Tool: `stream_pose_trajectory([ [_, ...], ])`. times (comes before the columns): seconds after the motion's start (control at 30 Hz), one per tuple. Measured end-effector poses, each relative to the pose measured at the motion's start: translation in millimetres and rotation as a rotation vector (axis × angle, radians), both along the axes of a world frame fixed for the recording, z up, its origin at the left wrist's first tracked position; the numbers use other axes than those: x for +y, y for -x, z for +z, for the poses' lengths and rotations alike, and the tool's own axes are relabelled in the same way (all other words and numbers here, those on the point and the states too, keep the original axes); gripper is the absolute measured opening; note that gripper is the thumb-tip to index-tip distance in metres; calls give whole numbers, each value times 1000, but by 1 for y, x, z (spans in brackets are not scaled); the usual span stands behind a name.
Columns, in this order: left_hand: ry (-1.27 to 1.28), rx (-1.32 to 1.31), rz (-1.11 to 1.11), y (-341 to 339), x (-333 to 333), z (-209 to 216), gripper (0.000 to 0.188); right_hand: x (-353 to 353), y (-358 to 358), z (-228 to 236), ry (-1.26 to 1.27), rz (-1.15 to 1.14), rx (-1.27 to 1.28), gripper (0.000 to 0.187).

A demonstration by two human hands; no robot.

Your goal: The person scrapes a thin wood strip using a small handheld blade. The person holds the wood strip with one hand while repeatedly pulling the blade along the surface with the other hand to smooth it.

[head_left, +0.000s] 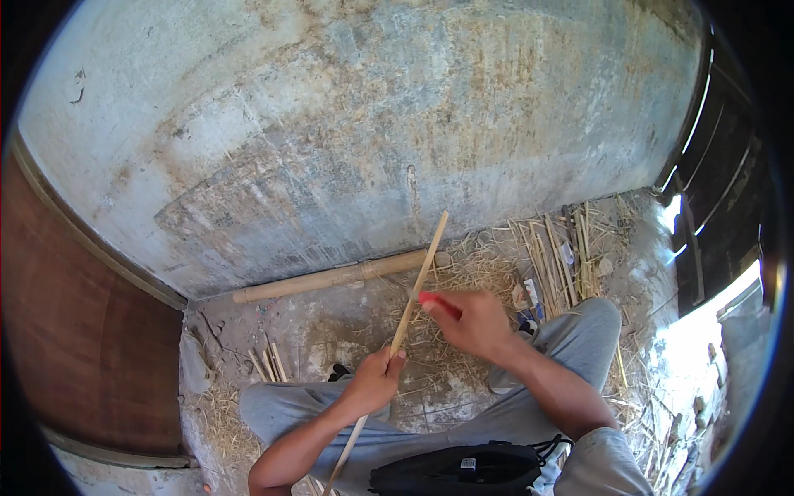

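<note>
A long pale bamboo strip (428,257) slants up and away from my lap, its lower part passing over my leg. My left hand (376,380) is closed around it near its middle. In my right hand (475,322) is a knife with a red handle (437,302). Its small blade, blurred and hard to make out, meets the strip above my left hand. On my lap lies a black bag (455,469) with a drawstring.
A thick bamboo pole (331,281) lies along the foot of the stained wall (397,124). Bamboo strips (562,256) and shavings (475,258) cover the floor at right. More short strips (269,360) lie by my left knee. A brown wooden door (91,331) stands at left.
</note>
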State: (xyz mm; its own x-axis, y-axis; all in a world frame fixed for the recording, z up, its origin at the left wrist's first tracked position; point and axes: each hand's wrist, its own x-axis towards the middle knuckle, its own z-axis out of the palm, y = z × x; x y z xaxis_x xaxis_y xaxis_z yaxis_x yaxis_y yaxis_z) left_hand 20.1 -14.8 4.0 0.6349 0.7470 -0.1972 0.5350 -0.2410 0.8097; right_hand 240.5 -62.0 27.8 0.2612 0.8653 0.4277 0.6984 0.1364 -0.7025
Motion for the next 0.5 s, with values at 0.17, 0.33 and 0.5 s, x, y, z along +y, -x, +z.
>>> stream_pose_trajectory([
  [0.17,35,-44,50,4,5,-10,33,-5,15,-12,73,121,-96,28],
  [0.33,42,-55,65,6,6,-14,33,-3,15,-13,84,136,-148,31],
  [0.5,88,-70,65,9,6,-16,31,-3,17,-8,20,95,-167,31],
])
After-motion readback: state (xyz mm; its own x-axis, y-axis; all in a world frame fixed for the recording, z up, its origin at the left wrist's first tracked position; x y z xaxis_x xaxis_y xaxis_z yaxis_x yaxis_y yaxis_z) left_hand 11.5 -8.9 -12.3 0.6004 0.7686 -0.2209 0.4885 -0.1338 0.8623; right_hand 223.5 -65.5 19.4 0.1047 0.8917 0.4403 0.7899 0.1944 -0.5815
